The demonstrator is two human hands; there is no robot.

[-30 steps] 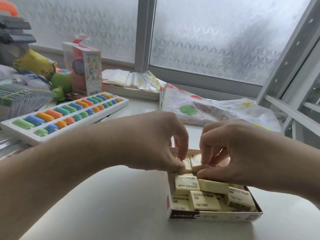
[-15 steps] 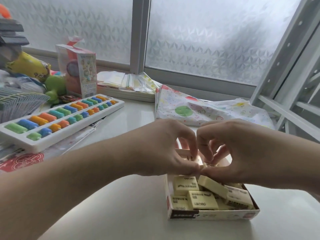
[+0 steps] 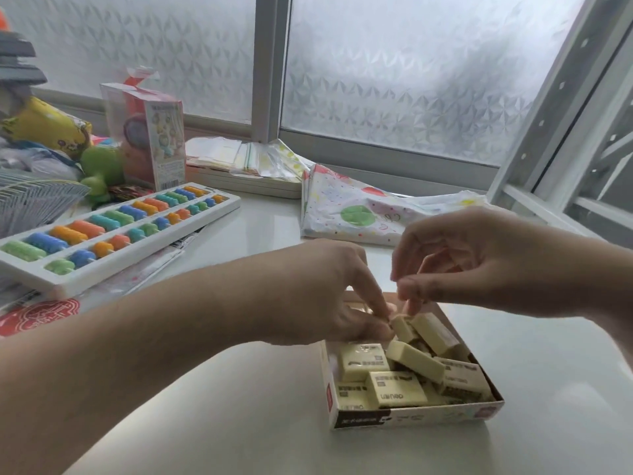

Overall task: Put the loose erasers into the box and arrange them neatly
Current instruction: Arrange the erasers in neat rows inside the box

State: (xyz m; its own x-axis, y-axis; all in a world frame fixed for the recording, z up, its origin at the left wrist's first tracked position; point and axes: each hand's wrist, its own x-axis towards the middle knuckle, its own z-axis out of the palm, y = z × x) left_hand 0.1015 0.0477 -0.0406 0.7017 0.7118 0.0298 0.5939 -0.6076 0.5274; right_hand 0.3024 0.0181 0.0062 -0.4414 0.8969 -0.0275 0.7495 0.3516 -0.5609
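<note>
A shallow cardboard box (image 3: 411,419) lies open on the white table, with several pale yellow erasers (image 3: 395,389) in it, some flat and some tilted across each other. My left hand (image 3: 329,296) reaches into the far left part of the box, and its fingertips pinch a small eraser (image 3: 402,328) standing on edge. My right hand (image 3: 479,258) hovers just above the far end of the box with thumb and fingers curled close together; nothing shows between them. The far end of the box is hidden behind both hands.
A white abacus (image 3: 113,231) with coloured beads lies at the left. Behind it stand a toy box (image 3: 150,135) and soft toys. A spotted plastic bag (image 3: 359,207) lies behind the hands. A white metal rack (image 3: 565,132) rises at the right, by the frosted window.
My right hand has lifted up and away from the box, letting go of the erasers. My left hand stays low on an eraser at the far end.
</note>
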